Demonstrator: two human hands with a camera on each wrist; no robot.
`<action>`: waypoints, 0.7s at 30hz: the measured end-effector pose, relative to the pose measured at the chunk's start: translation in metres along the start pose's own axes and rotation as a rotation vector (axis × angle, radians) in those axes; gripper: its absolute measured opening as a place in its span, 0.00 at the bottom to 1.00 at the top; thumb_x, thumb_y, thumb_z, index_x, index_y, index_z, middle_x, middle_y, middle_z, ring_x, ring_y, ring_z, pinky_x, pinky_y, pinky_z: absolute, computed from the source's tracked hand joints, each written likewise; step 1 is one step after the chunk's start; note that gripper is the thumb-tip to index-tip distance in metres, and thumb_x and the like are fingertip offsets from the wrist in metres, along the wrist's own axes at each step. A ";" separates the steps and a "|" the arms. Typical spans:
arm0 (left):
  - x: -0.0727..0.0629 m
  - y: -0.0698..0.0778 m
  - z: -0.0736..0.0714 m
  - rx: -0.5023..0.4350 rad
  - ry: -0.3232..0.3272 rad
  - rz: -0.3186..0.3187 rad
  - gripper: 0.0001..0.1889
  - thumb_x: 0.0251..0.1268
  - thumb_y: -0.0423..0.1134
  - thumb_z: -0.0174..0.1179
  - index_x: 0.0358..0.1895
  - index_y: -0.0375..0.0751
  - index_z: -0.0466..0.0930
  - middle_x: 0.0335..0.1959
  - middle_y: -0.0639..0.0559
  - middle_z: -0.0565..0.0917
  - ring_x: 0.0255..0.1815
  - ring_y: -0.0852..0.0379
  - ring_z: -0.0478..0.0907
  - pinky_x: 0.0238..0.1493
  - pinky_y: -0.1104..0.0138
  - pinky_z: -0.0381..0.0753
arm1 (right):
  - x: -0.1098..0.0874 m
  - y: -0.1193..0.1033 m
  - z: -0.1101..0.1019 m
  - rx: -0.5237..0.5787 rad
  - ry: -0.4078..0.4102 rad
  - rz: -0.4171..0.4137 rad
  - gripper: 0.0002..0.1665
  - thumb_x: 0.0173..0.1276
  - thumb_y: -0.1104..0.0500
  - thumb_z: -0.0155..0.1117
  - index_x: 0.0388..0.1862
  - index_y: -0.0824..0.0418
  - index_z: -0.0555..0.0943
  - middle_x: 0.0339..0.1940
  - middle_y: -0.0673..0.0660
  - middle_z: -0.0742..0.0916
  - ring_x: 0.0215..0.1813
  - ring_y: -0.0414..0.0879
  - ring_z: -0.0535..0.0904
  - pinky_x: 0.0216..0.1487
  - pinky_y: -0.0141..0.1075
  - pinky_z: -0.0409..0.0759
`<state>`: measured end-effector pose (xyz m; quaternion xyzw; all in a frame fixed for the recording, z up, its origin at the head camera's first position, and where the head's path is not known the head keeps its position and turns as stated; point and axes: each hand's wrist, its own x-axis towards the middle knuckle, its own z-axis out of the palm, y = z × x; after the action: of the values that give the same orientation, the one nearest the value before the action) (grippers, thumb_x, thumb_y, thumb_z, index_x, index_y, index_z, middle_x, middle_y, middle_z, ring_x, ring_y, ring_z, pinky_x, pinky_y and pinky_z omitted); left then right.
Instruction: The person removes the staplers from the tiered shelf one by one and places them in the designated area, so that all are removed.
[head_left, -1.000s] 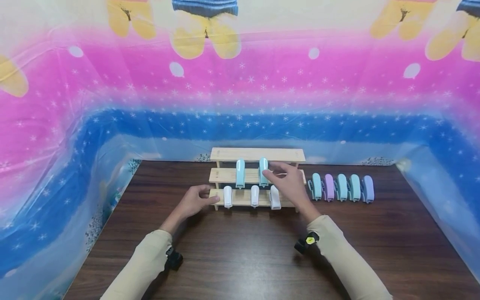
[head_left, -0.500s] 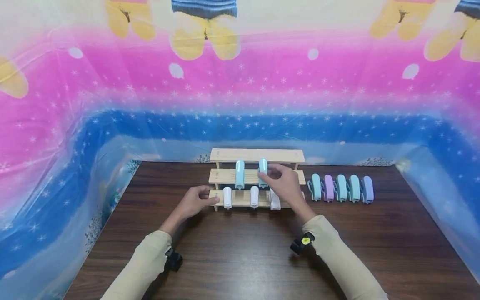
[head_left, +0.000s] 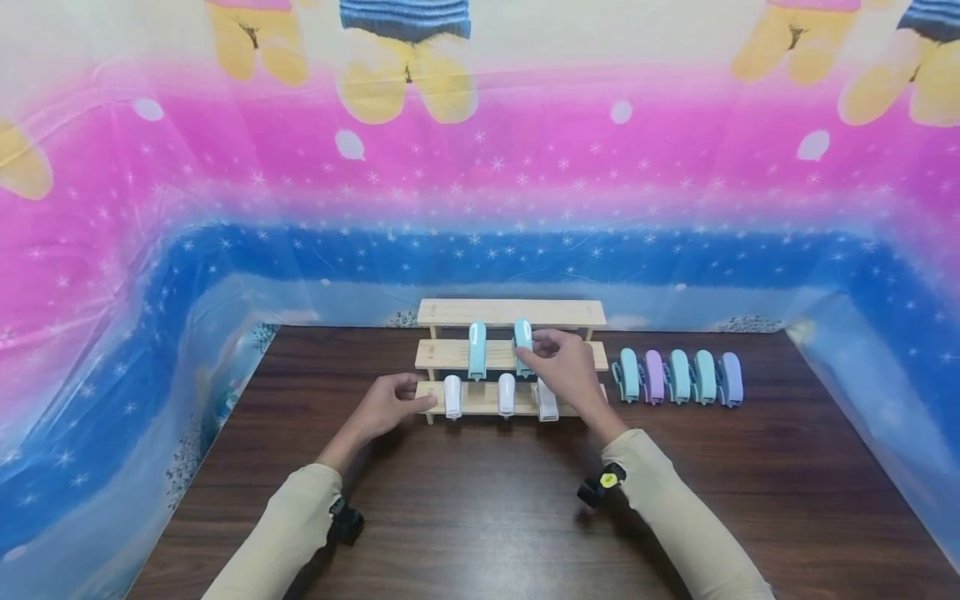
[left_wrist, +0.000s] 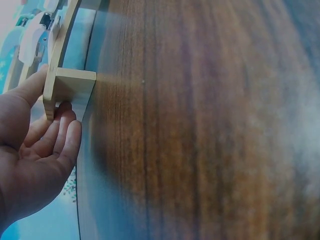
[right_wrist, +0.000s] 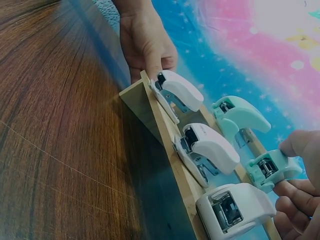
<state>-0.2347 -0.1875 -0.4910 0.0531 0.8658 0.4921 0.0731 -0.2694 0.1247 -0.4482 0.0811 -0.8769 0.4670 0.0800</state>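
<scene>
A three-tier wooden stand (head_left: 438, 357) stands at the table's back. My left hand (head_left: 388, 407) grips the left end of its lowest tier, thumb on top and fingers curled beneath in the left wrist view. My right hand (head_left: 567, 372) pinches a turquoise hole punch (right_wrist: 267, 169) on the middle tier between thumb and fingers. Another turquoise hole punch (head_left: 477, 350) sits left of it on the same tier. Along the lowest tier are three white ones: a left punch (head_left: 452, 397), a middle punch (head_left: 506, 395) and a right punch (right_wrist: 235, 212), which sits turned.
Right of the stand, several more punches stand in a row on the brown wooden table (head_left: 480, 517): turquoise ones (head_left: 678, 375), a purple one (head_left: 654, 377) and a lavender one (head_left: 731, 379). A patterned cloth (head_left: 480, 183) hangs behind the table.
My right hand and the turquoise punch it pinches have shifted very slightly left and turned a little. The left hand stays on the stand. The head view has tilted slightly.
</scene>
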 end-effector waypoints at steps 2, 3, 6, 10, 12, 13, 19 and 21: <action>0.000 0.000 0.000 0.000 0.002 -0.003 0.32 0.69 0.44 0.69 0.66 0.23 0.73 0.57 0.31 0.83 0.58 0.38 0.81 0.57 0.51 0.83 | 0.000 0.000 0.000 -0.003 0.000 0.002 0.29 0.64 0.41 0.74 0.56 0.60 0.86 0.42 0.55 0.90 0.45 0.48 0.87 0.47 0.46 0.86; 0.001 -0.001 0.000 0.001 0.004 -0.003 0.32 0.69 0.44 0.69 0.66 0.23 0.73 0.57 0.31 0.83 0.58 0.38 0.81 0.57 0.51 0.83 | 0.000 0.000 0.000 -0.004 0.002 0.003 0.29 0.64 0.41 0.74 0.55 0.60 0.86 0.42 0.55 0.90 0.45 0.48 0.87 0.47 0.46 0.86; 0.001 -0.001 0.000 0.005 0.003 0.001 0.32 0.68 0.44 0.69 0.65 0.23 0.73 0.57 0.30 0.83 0.57 0.38 0.82 0.56 0.52 0.84 | 0.000 0.001 0.000 -0.005 0.005 0.010 0.29 0.64 0.41 0.74 0.54 0.60 0.86 0.42 0.55 0.90 0.45 0.48 0.87 0.47 0.45 0.86; 0.001 -0.001 0.001 0.005 0.006 0.003 0.31 0.68 0.45 0.69 0.65 0.24 0.74 0.56 0.32 0.83 0.57 0.39 0.82 0.55 0.52 0.84 | -0.001 0.001 0.000 -0.006 0.019 0.019 0.27 0.63 0.42 0.75 0.52 0.59 0.86 0.41 0.54 0.90 0.44 0.48 0.86 0.46 0.45 0.86; 0.000 -0.001 0.001 0.004 0.009 0.000 0.30 0.68 0.44 0.69 0.64 0.25 0.75 0.55 0.33 0.84 0.57 0.39 0.82 0.55 0.52 0.84 | -0.002 0.000 0.000 -0.006 0.028 0.019 0.27 0.63 0.42 0.75 0.51 0.59 0.87 0.40 0.53 0.90 0.43 0.47 0.86 0.45 0.44 0.85; 0.000 0.000 0.001 0.006 0.009 -0.001 0.30 0.68 0.44 0.69 0.64 0.25 0.75 0.55 0.33 0.84 0.57 0.40 0.82 0.55 0.53 0.84 | -0.003 -0.001 -0.001 -0.007 0.032 0.019 0.26 0.63 0.42 0.75 0.51 0.58 0.87 0.39 0.53 0.90 0.43 0.47 0.85 0.44 0.44 0.85; 0.000 -0.001 0.001 0.006 0.012 0.007 0.30 0.68 0.44 0.69 0.64 0.25 0.75 0.55 0.33 0.84 0.56 0.39 0.83 0.55 0.52 0.84 | -0.010 -0.008 -0.006 0.011 0.049 -0.017 0.23 0.63 0.43 0.76 0.48 0.57 0.88 0.37 0.51 0.89 0.41 0.47 0.84 0.41 0.43 0.84; 0.000 -0.001 0.001 0.005 0.012 0.010 0.30 0.69 0.44 0.69 0.64 0.25 0.75 0.54 0.33 0.84 0.56 0.39 0.83 0.55 0.52 0.84 | -0.013 -0.010 -0.010 0.023 0.050 -0.022 0.23 0.62 0.43 0.76 0.48 0.57 0.87 0.37 0.51 0.89 0.41 0.47 0.84 0.40 0.43 0.84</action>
<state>-0.2348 -0.1866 -0.4921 0.0545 0.8673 0.4906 0.0652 -0.2542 0.1283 -0.4372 0.0801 -0.8683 0.4778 0.1062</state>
